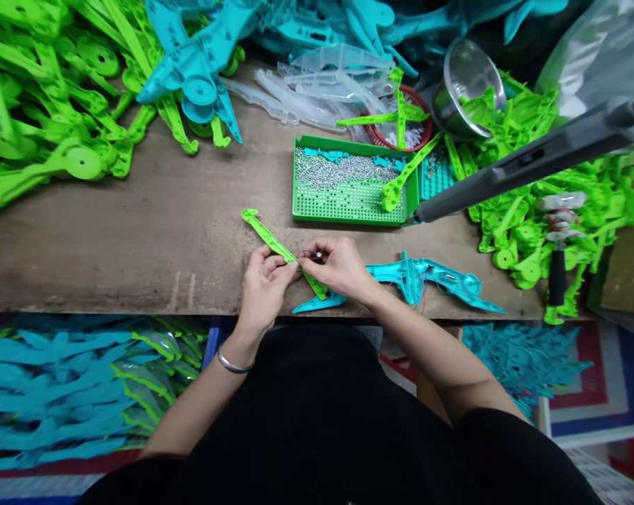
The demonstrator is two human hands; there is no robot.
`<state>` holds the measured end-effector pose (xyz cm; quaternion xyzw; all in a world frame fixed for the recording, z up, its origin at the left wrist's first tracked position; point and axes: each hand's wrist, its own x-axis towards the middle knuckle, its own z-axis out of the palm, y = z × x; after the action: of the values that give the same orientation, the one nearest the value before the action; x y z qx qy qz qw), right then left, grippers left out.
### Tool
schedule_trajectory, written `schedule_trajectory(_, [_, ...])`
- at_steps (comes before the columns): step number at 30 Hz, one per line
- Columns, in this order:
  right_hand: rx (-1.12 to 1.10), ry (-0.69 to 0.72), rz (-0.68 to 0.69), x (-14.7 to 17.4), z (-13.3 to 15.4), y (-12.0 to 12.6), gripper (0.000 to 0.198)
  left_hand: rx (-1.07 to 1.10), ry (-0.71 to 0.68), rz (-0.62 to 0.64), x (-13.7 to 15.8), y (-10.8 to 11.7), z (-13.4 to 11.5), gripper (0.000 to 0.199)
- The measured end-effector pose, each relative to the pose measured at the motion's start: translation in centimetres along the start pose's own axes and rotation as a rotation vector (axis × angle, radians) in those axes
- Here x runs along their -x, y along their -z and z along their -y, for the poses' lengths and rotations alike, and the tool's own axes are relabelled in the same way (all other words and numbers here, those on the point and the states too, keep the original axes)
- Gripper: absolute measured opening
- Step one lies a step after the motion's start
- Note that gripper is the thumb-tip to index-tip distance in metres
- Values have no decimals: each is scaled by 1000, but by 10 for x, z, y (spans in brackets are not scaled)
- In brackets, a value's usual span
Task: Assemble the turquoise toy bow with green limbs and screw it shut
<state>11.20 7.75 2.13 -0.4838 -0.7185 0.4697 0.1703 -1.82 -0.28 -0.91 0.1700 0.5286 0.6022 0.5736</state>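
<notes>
My left hand (pixel 267 284) grips a long lime-green plastic part (pixel 268 237) near its middle, and the part slants from upper left to lower right. At the same spot my right hand (pixel 341 266) pinches a small white piece with thin dark wires (pixel 318 254) beside the green part. Beneath my right hand and wrist lies a turquoise plastic shell (pixel 412 273) with thin wires along it, close to the table's front edge. The shell's middle is partly covered by my hand and the green part.
A green basket (pixel 348 214) of screws stands ahead, with another lime part across its right end. A grey power screwdriver (pixel 527 158) reaches in from the right. Lime parts (pixel 80 161) pile at left and right, turquoise shells (pixel 198 84) behind. A hammer (pixel 557 273) lies on the right pile.
</notes>
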Motion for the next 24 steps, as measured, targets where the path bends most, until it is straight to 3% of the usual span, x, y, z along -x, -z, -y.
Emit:
schedule_trajectory(5, [-21,5,15,0,-5,3,14,-15,4,6,-2,-1,0,55])
schedule_trajectory(10, [-9,20,24,6,-7,9,28,-10,13,-18,-4,-4,-1,49])
schedule_trajectory(16, [60,96,-8,17,0,7,24,-48,-27,-54,-4,-6,2,48])
schedule_trajectory(24, [133,193,-38,33,0,-1,27,-45,-20,91,2,3,3,49])
